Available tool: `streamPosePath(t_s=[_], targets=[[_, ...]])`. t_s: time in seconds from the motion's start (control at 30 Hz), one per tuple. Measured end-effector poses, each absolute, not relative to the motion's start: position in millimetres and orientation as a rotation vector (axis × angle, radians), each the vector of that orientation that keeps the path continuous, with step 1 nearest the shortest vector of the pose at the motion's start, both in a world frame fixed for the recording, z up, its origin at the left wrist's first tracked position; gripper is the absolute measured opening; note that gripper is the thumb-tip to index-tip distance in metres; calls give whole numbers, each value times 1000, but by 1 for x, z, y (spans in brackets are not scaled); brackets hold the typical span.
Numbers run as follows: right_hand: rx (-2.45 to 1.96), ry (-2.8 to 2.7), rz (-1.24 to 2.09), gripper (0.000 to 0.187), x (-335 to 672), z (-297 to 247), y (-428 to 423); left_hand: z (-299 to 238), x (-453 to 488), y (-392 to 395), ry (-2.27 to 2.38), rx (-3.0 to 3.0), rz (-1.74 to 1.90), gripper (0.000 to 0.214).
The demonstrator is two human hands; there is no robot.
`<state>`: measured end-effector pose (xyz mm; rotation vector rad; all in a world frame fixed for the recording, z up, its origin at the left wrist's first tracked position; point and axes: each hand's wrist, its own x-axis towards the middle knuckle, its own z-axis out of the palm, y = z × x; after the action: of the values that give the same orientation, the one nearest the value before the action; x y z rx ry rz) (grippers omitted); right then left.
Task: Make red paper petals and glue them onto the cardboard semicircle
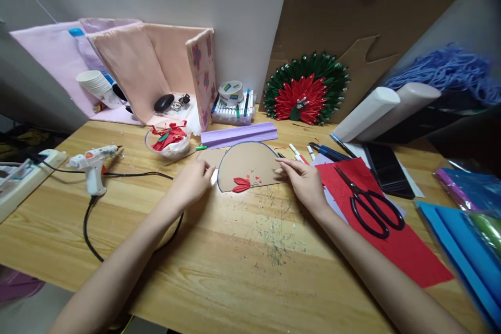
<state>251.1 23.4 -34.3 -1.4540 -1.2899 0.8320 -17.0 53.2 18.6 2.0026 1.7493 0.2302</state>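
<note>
A half-circle of brown cardboard (238, 162) with a blue outline lies on the wooden table in front of me. Two red petals (241, 184) rest near its straight lower edge, with small red scraps beside them. At its left edge my left hand (196, 181) is closed, fingertips pinched against the rim. My right hand (305, 182) pinches the opposite edge between thumb and fingers; its exact grip is partly hidden. Behind the left fingers shows another piece of cardboard (211, 157).
Black-handled scissors (368, 203) lie on red paper (418, 255) at right. A glue gun (94, 167) with its cable stands left, near a bowl (172, 150) of red pieces. A red-and-green petal fan (303, 91) leans on a cardboard sheet (313, 21). Markers (311, 152) lie beyond my right hand.
</note>
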Motion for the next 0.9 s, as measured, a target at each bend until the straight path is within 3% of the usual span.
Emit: streamPosePath(t_s=[0.1,0.23,0.47,0.7,0.9], targets=[[-1527,-1351,946,25,265,-34,32,2,-22,41,1616,1702,485,34],[-1561,-1515,853,18,275,-39,37,-10,-13,36,1489,1190,718,42],[-1666,-1691,639,10,268,-25,30,-6,1,40,1448,1180,792,22],[-1498,-1555,552,34,275,-13,32,3,-7,39,1407,1202,965,39],[-1565,-1587,1020,42,277,25,26,24,-13,45,1329,1217,1172,45]])
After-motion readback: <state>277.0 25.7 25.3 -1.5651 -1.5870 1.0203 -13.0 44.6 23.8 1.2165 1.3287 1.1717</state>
